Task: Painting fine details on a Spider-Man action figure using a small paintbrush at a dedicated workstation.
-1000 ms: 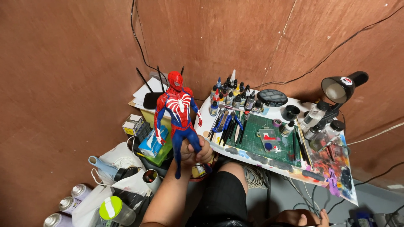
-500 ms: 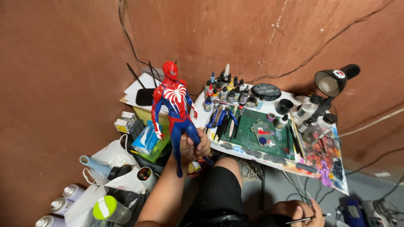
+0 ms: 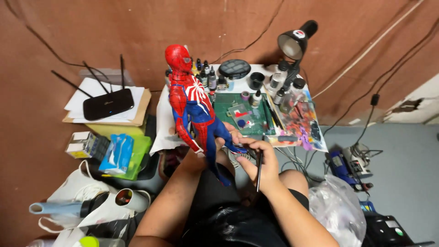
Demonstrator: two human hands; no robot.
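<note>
Beside a black antennaed router (image 3: 108, 103) on papers, the left hand (image 3: 219, 142) grips a red-and-blue plastic superhero figure (image 3: 194, 107) by its legs, upright before the cluttered white worktable (image 3: 256, 103), while the right hand (image 3: 261, 164) pinches a thin dark brush (image 3: 259, 170).

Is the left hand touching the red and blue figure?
Touching. The head view shows the left hand wrapped around the legs of the red and blue figure, fingers showing on its thigh, holding it upright.

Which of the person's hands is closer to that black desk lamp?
Right. The right hand, holding a thin brush, is below the desk lamp; the left hand, gripping the red and blue figure, is farther left.
</note>
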